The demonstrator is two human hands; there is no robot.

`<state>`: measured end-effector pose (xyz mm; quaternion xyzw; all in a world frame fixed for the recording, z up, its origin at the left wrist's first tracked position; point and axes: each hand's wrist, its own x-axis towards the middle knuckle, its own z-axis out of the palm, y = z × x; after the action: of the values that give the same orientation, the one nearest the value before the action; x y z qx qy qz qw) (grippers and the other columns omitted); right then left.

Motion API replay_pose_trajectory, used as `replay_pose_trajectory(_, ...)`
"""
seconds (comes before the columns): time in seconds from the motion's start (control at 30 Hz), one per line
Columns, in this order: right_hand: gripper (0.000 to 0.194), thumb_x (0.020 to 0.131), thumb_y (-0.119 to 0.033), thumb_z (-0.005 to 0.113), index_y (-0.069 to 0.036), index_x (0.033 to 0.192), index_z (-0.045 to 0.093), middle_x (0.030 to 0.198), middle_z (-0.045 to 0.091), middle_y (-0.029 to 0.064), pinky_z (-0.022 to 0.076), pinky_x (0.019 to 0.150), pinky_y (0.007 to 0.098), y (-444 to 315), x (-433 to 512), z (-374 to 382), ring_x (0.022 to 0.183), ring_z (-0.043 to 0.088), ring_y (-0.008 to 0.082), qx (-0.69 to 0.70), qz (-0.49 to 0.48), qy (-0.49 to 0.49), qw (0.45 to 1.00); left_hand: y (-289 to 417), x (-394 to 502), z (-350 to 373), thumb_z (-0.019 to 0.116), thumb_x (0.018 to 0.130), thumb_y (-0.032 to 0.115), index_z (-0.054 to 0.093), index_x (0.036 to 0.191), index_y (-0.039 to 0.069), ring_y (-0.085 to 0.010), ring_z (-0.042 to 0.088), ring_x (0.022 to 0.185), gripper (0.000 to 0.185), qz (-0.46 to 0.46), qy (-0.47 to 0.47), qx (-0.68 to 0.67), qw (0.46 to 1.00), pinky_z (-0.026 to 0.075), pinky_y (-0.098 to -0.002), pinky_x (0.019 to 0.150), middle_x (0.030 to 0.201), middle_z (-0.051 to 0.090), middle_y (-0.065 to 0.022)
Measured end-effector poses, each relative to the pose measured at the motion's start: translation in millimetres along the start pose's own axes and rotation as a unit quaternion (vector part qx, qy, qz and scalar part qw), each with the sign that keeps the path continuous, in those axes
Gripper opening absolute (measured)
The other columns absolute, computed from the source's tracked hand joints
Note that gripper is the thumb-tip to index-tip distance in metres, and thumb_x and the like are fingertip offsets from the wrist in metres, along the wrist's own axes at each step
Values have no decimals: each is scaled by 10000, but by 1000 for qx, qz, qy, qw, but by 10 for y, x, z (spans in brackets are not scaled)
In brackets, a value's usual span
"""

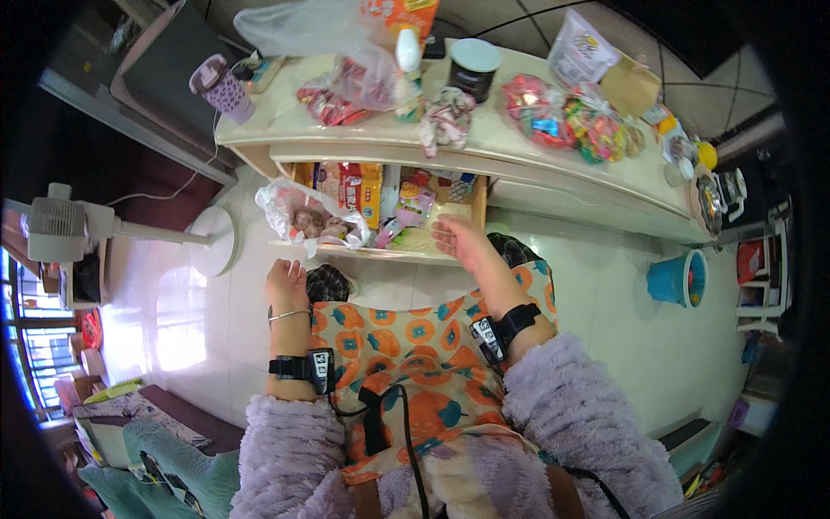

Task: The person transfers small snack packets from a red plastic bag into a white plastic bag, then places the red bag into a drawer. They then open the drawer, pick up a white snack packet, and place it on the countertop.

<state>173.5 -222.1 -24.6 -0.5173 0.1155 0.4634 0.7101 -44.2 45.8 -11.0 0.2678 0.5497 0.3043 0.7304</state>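
Before me a drawer (415,256) stands pulled out of a cream cabinet. My right hand (456,239) is over the drawer's front right part, fingers spread and nothing held. My left hand (287,282) hangs just outside the drawer's front left corner, its fingers loosely bent around nothing that I can see. A white plastic bag (275,204) with brownish lumps inside lies at the drawer's left, over its front edge. Behind it are a red and yellow food packet (360,191) and a pink packet (414,211).
Along the cabinet top (483,133) stand a purple cup (224,91), a dark tub with a pale lid (474,68), a crumpled cloth (447,120) and bags of wrapped sweets (538,113). A white fan (162,233) stands left, a blue bin (668,279) right.
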Motion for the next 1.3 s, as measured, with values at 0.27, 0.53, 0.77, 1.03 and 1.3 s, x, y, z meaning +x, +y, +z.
replay_pose_trajectory(0.27,561,763,-264,670,-54,1227,436,1114,541,75,427,812,300,625,563,900,989,518,173,-290,-22,-44,956,-340,415,215,682,724,187,236,1315,-6,-321,372,1142,765,272,80,353,892,359,-383,918,1234,357,-217)
replay_pose_trajectory(0.53,192,784,-144,623,1,882,545,836,557,88,446,662,291,761,780,1948,745,556,173,-303,-220,-75,924,-89,597,263,672,718,125,463,1182,79,-346,229,1256,511,373,-99,521,761,268,-410,1009,1270,361,-177)
replay_pose_trajectory(0.77,199,693,-106,667,-6,805,537,799,531,113,432,662,323,399,428,2499,738,528,251,-257,-328,-151,897,-90,689,155,655,716,62,474,1117,35,-303,412,1123,441,399,-259,533,700,344,-399,947,1159,470,-173)
replay_pose_trajectory(1.03,155,702,-145,662,-56,774,557,798,551,74,434,654,363,111,-48,2472,752,550,278,-278,-447,-326,785,-88,458,27,626,766,85,479,1106,7,-236,490,1009,378,377,-224,445,781,401,-349,874,1093,522,-132)
replay_pose_trajectory(1.3,308,840,-84,568,-29,1136,502,1103,551,64,404,906,307,-454,-70,1399,1045,517,165,-181,-263,-167,933,436,-197,890,566,848,96,427,1192,-15,-225,528,984,387,243,-61,154,956,439,-351,859,1107,524,-106)
